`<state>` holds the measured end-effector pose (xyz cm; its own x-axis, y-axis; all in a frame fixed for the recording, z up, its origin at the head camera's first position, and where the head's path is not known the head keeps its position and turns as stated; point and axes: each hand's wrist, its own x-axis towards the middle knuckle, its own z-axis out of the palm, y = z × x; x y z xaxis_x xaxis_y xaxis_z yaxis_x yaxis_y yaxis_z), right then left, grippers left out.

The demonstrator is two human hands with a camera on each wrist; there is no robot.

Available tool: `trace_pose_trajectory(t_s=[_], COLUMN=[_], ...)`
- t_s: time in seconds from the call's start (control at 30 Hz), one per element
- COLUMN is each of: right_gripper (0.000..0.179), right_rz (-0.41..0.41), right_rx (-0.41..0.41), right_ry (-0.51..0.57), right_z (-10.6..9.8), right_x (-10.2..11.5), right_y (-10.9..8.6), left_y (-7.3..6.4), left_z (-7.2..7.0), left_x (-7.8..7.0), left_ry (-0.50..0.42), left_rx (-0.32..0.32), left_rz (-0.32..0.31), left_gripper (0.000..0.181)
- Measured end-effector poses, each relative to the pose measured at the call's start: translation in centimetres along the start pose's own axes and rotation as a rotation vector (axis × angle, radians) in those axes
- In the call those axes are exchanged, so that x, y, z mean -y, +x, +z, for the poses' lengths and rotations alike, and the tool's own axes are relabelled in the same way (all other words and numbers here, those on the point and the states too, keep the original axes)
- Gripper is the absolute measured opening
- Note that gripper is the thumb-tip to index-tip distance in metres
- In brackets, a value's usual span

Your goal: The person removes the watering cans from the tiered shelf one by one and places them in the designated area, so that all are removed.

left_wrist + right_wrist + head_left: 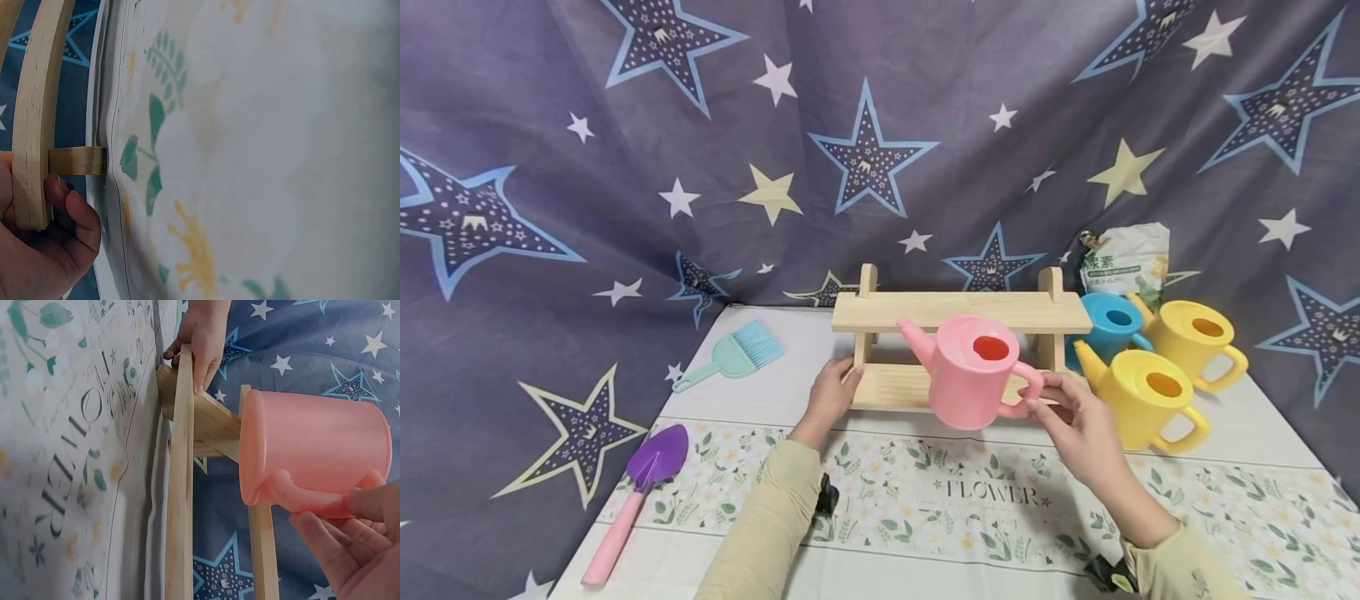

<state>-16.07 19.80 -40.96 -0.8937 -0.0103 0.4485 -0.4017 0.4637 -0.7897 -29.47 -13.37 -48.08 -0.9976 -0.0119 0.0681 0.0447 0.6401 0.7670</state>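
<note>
A pink watering can point(970, 379) hangs in the air in front of a two-tier wooden shelf point(962, 312). My right hand point(1082, 425) pinches its handle between thumb and fingers, and the spout points left. In the right wrist view the can's pink body point(319, 447) is beside the shelf boards. At the left end of the shelf's lower board, my left hand point(831, 400) grips the wood. The left wrist view has that hand's curled fingers point(81, 215) around the board end point(31, 187).
To the right stand a blue watering can point(1105, 321) and two yellow ones, the nearer yellow can point(1138, 400) close to my right hand. Behind them is a white bag point(1127, 258). On the left lie a green brush point(737, 354) and a purple trowel point(655, 458) with a pink handle.
</note>
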Motion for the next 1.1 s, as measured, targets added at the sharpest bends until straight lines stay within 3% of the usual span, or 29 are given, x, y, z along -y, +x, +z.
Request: trace_pose_trajectory(t_s=[0.63,1.1], right_gripper=[0.032,0.031], right_rz=[0.003,0.024], right_rx=[-0.098,-0.143], right_ry=[-0.064,-0.141], right_z=[-4.1,-5.8], right_x=[-0.1,0.0], right_y=[-1.5,-1.8], left_y=[-0.1,0.0], left_z=[0.1,-0.1], left_x=[0.1,-0.1], left_ry=[0.006,0.015], left_rx=[0.004,0.007], left_rz=[0.009,-0.005], left_gripper=[0.042,0.043])
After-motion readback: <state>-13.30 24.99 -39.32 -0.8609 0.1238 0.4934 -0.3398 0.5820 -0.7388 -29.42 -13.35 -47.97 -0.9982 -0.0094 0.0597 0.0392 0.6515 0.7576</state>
